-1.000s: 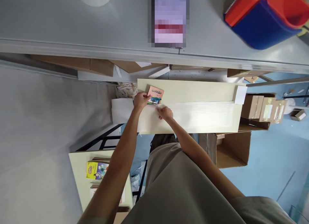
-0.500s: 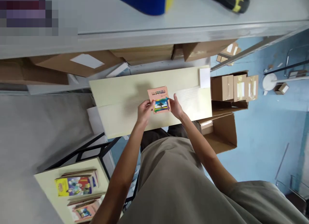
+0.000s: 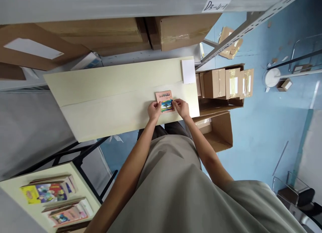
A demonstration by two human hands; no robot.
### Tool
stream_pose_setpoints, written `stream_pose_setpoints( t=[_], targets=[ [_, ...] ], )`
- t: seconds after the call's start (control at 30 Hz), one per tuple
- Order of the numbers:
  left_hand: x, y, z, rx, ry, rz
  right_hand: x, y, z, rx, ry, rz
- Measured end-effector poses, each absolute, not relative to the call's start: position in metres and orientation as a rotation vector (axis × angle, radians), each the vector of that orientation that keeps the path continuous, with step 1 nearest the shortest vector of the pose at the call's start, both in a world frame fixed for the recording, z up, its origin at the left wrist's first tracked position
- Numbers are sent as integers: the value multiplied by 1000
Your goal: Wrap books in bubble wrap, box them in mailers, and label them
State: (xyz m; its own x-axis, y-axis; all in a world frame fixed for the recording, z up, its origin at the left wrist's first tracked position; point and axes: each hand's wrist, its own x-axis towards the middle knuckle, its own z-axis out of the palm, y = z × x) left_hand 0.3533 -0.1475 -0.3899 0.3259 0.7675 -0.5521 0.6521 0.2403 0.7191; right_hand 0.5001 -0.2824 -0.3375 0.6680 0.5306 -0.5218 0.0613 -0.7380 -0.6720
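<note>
A small pink book (image 3: 164, 99) with a colourful picture on its cover lies on the right part of a pale cream table (image 3: 105, 92). My left hand (image 3: 154, 110) grips its left lower edge. On the opposite side my right hand (image 3: 181, 108) holds the right lower edge. Both hands keep the book flat against the tabletop near the table's front edge. A white sheet (image 3: 188, 71) lies at the table's far right corner.
Cardboard boxes (image 3: 223, 82) stand on the blue floor right of the table, with an open box (image 3: 218, 132) in front. Large cartons (image 3: 100, 35) sit on a grey shelf behind. A second cream surface at lower left carries stacks of books (image 3: 47, 192).
The book has travelled from the table's left end to its right part and come down onto the surface. My right hand has joined the left on it. The view has swung left.
</note>
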Motion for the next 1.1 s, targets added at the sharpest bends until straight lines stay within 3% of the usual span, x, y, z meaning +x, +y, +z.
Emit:
stream_pose_setpoints(
  t=[0.17, 0.33, 0.6, 1.1],
  targets=[
    [351, -151, -389, 1467, 1371, 177, 527, -307, -334, -2499, -359, 608],
    [351, -156, -387, 1424, 1402, 232, 537, -318, -333, -2475, -387, 795],
    [355, -153, -381, 1413, 1425, 246, 496, -292, -303, -2321, -809, 759],
    [359, -165, -373, 1509, 1532, 266, 451, -242, -332, -2331, -922, 1075]
  ],
)
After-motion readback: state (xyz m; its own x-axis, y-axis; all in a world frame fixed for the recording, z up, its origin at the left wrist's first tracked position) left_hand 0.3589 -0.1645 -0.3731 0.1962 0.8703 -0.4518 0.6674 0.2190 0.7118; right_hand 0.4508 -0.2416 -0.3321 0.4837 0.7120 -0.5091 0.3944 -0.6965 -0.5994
